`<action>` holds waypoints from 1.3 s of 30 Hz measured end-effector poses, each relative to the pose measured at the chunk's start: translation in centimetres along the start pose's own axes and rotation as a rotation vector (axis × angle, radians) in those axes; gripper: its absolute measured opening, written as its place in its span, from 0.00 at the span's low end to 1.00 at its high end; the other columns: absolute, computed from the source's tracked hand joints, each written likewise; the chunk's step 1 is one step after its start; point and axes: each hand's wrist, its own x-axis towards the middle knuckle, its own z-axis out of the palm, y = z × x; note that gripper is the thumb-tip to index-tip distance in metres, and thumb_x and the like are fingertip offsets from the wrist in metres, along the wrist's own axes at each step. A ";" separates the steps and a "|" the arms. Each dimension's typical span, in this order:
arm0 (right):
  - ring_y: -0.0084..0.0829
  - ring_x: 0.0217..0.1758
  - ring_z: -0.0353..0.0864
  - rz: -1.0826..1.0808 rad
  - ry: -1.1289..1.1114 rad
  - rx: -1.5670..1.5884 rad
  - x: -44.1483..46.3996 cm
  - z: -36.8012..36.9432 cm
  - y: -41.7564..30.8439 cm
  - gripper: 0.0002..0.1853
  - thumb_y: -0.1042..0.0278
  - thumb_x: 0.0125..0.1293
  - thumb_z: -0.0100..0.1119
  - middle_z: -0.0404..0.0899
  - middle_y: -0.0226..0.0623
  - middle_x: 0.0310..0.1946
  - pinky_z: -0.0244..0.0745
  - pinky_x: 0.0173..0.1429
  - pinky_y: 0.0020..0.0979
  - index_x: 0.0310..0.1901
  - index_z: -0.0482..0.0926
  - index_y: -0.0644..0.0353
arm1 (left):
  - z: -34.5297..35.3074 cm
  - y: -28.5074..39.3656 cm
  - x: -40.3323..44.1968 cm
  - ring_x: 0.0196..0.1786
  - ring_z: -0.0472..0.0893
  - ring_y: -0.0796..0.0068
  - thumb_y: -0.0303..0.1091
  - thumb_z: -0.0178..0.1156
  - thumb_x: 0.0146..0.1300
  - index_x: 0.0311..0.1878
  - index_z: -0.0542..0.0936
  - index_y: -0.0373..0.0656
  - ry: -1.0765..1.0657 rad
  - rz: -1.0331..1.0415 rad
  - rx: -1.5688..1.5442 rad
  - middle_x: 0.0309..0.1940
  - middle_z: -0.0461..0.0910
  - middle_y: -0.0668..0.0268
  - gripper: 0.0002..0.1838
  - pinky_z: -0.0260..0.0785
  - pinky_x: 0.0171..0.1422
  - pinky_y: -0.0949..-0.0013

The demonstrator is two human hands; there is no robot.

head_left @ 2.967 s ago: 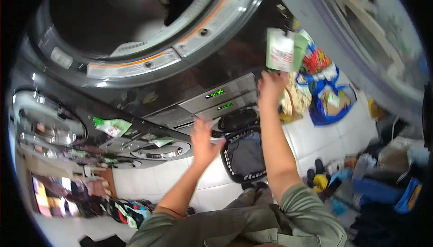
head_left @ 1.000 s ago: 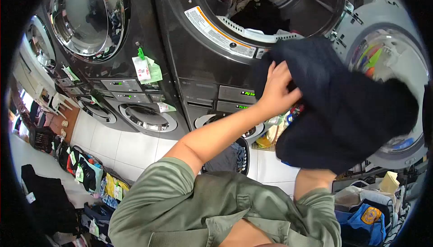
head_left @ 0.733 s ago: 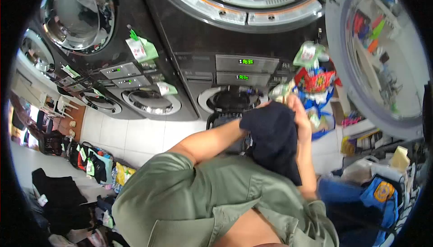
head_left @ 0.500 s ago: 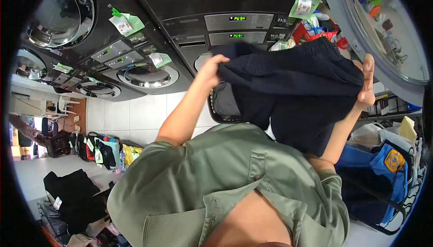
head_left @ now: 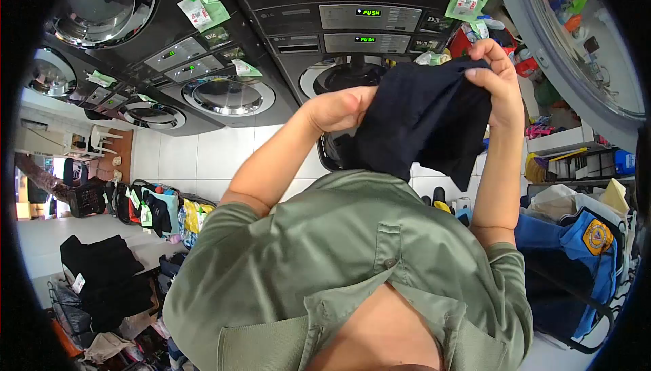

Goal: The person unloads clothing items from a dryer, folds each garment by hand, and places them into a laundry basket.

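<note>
Dark navy shorts (head_left: 424, 110) hang bunched in front of my chest, held up between both hands. My left hand (head_left: 342, 109) is at their left edge, thumb showing and fingers hidden behind the cloth. At the upper right corner, my right hand (head_left: 500, 86) pinches the fabric between thumb and bent fingers. The cloth drops in folds, one corner pointing down. Behind and below it, a dark laundry basket (head_left: 329, 151) shows only in part.
Stacked washers and dryers (head_left: 369, 25) with lit panels stand ahead and to the left. An open round door (head_left: 576, 39) juts in at upper right. Bags of clothes (head_left: 563, 256) are at right; black folded clothes (head_left: 105, 279) lie at lower left.
The shorts were stretched wide with the waistband showing; now they are gathered and folded narrower. My right hand has moved left and up, and my left hand slightly right, closer together.
</note>
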 end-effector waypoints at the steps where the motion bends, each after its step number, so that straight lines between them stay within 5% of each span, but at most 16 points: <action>1: 0.19 0.42 0.69 -0.014 -0.048 -0.068 0.3 -1.6 0.8 0.17 0.80 0.40 0.58 0.71 0.25 0.36 0.62 0.50 0.20 0.37 0.72 0.59 | 0.4 0.1 0.3 0.53 0.70 0.75 0.42 0.60 0.56 0.58 0.65 0.37 0.001 -0.002 -0.005 0.56 0.68 0.62 0.30 0.61 0.59 0.69; 3: 0.24 0.50 0.68 -0.045 -0.246 -0.379 0.2 -0.7 -0.6 0.26 0.77 0.41 0.60 0.71 0.29 0.43 0.60 0.57 0.25 0.47 0.68 0.61 | 0.2 0.8 2.0 0.48 0.74 0.73 0.44 0.63 0.52 0.51 0.72 0.36 0.180 -0.337 0.968 0.49 0.75 0.60 0.27 0.62 0.57 0.71; 5: 0.31 0.60 0.62 -0.186 -0.574 -0.418 1.7 1.2 -1.9 0.44 0.63 0.39 0.66 0.65 0.39 0.55 0.53 0.64 0.30 0.61 0.56 0.62 | 2.0 2.9 4.8 0.33 0.76 0.74 0.43 0.64 0.48 0.42 0.77 0.36 0.025 -0.458 1.593 0.28 0.79 0.57 0.22 0.67 0.39 0.70; 7: 0.31 0.61 0.61 -0.127 -0.861 -0.519 4.0 2.7 -0.3 0.44 0.57 0.39 0.68 0.66 0.41 0.55 0.49 0.65 0.29 0.59 0.59 0.63 | 5.7 6.0 7.2 0.26 0.75 0.74 0.42 0.64 0.47 0.41 0.77 0.35 0.150 -0.477 1.682 0.24 0.77 0.56 0.22 0.65 0.30 0.69; 9: 0.23 0.39 0.73 0.237 -0.762 -0.805 4.6 2.4 -1.6 0.26 0.55 0.43 0.67 0.77 0.32 0.33 0.67 0.47 0.24 0.41 0.76 0.66 | 4.7 8.3 7.7 0.27 0.76 0.75 0.42 0.63 0.47 0.40 0.77 0.35 0.086 -0.366 1.657 0.26 0.78 0.57 0.22 0.67 0.30 0.72; 13: 0.15 0.25 0.69 0.227 -0.710 -0.805 5.2 -2.1 -6.5 0.17 0.60 0.42 0.68 0.73 0.24 0.20 0.64 0.30 0.21 0.27 0.77 0.67 | 0.3 8.9 3.1 0.36 0.78 0.76 0.36 0.68 0.42 0.40 0.76 0.32 0.035 -0.565 1.275 0.31 0.80 0.59 0.22 0.69 0.42 0.71; 17: 0.15 0.24 0.70 0.424 -0.498 -0.967 4.8 -8.8 -7.5 0.18 0.65 0.38 0.71 0.75 0.25 0.20 0.67 0.34 0.19 0.26 0.77 0.70 | -4.8 11.6 -3.2 0.36 0.77 0.59 0.44 0.69 0.37 0.40 0.78 0.36 0.235 -0.727 1.936 0.29 0.79 0.56 0.26 0.64 0.54 0.63; 19: 0.19 0.31 0.71 0.530 -0.441 -0.933 4.1 -9.3 -7.0 0.17 0.65 0.36 0.70 0.74 0.27 0.23 0.66 0.41 0.20 0.24 0.75 0.69 | -4.2 13.0 -4.3 0.42 0.75 0.59 0.42 0.68 0.36 0.34 0.79 0.39 0.293 -0.434 2.211 0.34 0.78 0.57 0.21 0.55 0.62 0.55; 21: 0.26 0.38 0.68 0.007 -0.412 -1.196 3.2 -9.5 -5.8 0.16 0.71 0.34 0.67 0.70 0.33 0.31 0.61 0.48 0.22 0.22 0.68 0.66 | -2.0 12.9 -4.4 0.47 0.73 0.61 0.40 0.68 0.36 0.30 0.78 0.39 0.313 -0.228 2.298 0.39 0.76 0.58 0.19 0.51 0.64 0.52; 23: 0.32 0.48 0.64 -0.174 -0.297 -1.038 0.7 -8.6 -5.0 0.20 0.72 0.32 0.65 0.66 0.38 0.40 0.57 0.54 0.28 0.20 0.60 0.64 | -0.5 12.2 -5.1 0.59 0.65 0.62 0.38 0.69 0.33 0.22 0.74 0.39 0.350 0.122 2.414 0.50 0.70 0.61 0.17 0.47 0.66 0.48; 25: 0.31 0.47 0.65 -0.256 -0.254 -0.839 -1.9 -8.9 -3.6 0.21 0.72 0.32 0.65 0.68 0.37 0.39 0.56 0.55 0.28 0.19 0.57 0.61 | -1.5 11.8 -7.1 0.55 0.68 0.59 0.36 0.70 0.32 0.22 0.73 0.39 0.383 0.131 2.208 0.45 0.73 0.60 0.17 0.55 0.62 0.52; 27: 0.28 0.44 0.67 0.042 -0.270 -0.630 -2.4 -9.8 -2.3 0.16 0.72 0.35 0.65 0.69 0.36 0.36 0.60 0.51 0.26 0.20 0.64 0.61 | -2.1 10.5 -8.0 0.41 0.77 0.68 0.30 0.65 0.39 0.27 0.74 0.36 0.656 -0.392 1.450 0.33 0.78 0.59 0.12 0.67 0.50 0.67; 30: 0.24 0.30 0.75 0.409 0.273 -0.344 0.5 -9.1 4.5 0.15 0.70 0.49 0.62 0.76 0.34 0.27 0.70 0.35 0.24 0.38 0.73 0.68 | -7.2 7.1 -5.4 0.37 0.77 0.71 0.31 0.64 0.42 0.38 0.72 0.30 0.985 -0.192 0.986 0.31 0.77 0.59 0.21 0.68 0.46 0.70; 33: 0.24 0.27 0.74 0.262 0.597 -0.116 1.1 -0.1 7.5 0.15 0.70 0.48 0.65 0.75 0.34 0.26 0.68 0.33 0.22 0.36 0.75 0.66 | -5.5 3.8 0.2 0.40 0.75 0.71 0.34 0.68 0.41 0.48 0.67 0.30 1.084 0.117 0.474 0.35 0.75 0.57 0.31 0.67 0.46 0.71; 35: 0.19 0.32 0.70 0.133 0.373 -0.313 -0.2 6.2 8.9 0.13 0.67 0.52 0.63 0.73 0.30 0.33 0.64 0.37 0.19 0.36 0.76 0.64 | -5.0 0.3 1.8 0.44 0.72 0.73 0.32 0.70 0.40 0.47 0.64 0.35 0.780 0.045 1.185 0.40 0.72 0.57 0.31 0.64 0.49 0.71; 39: 0.25 0.48 0.69 -0.264 0.172 0.056 -1.6 6.1 7.3 0.28 0.70 0.53 0.62 0.68 0.39 0.47 0.65 0.52 0.26 0.55 0.62 0.64 | -3.7 2.4 1.6 0.43 0.66 0.82 0.26 0.67 0.41 0.42 0.61 0.44 0.655 0.244 0.934 0.38 0.67 0.69 0.27 0.60 0.49 0.78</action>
